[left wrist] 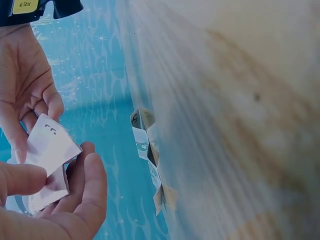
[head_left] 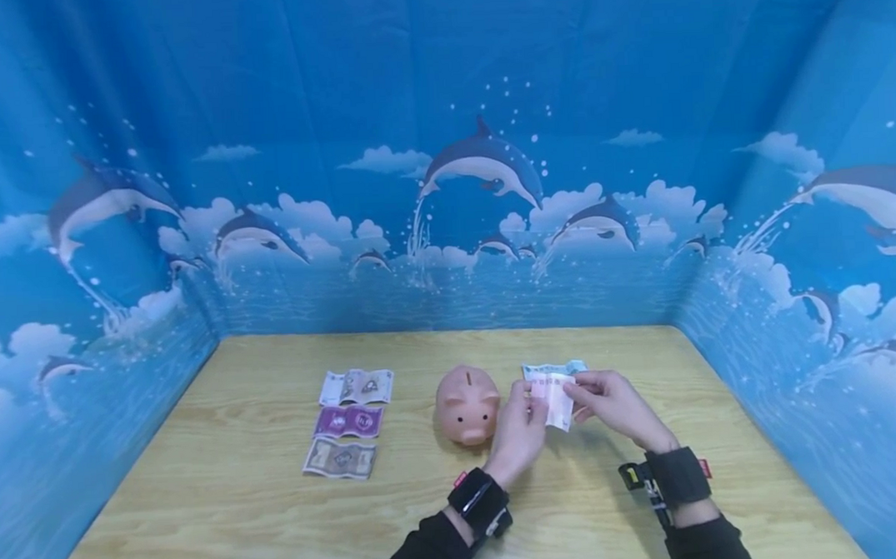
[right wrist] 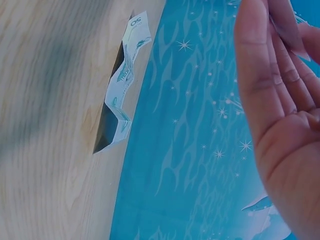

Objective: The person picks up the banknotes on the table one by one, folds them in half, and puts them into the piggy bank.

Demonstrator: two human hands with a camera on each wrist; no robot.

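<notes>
A pale pink banknote (head_left: 552, 398) is held between both hands above the table, right of the piggy bank. My left hand (head_left: 521, 433) pinches its left side, thumb on top and fingers beneath. The right hand (head_left: 617, 404) pinches the upper right edge. In the left wrist view the same banknote (left wrist: 50, 145) looks creased, with one part folded over another. Just behind the hands a teal banknote (head_left: 557, 367) rests on the table, partly covered in the head view. Zigzag folds make the teal banknote (right wrist: 120, 85) stand up in the right wrist view.
The pink piggy bank (head_left: 461, 404), slot on top, stands beside my left hand. To its left lie three creased banknotes in a column: a pale one (head_left: 357, 387), a purple one (head_left: 348, 421) and a brownish one (head_left: 340, 458). A blue dolphin curtain (head_left: 448, 288) borders the wooden table (head_left: 225, 498).
</notes>
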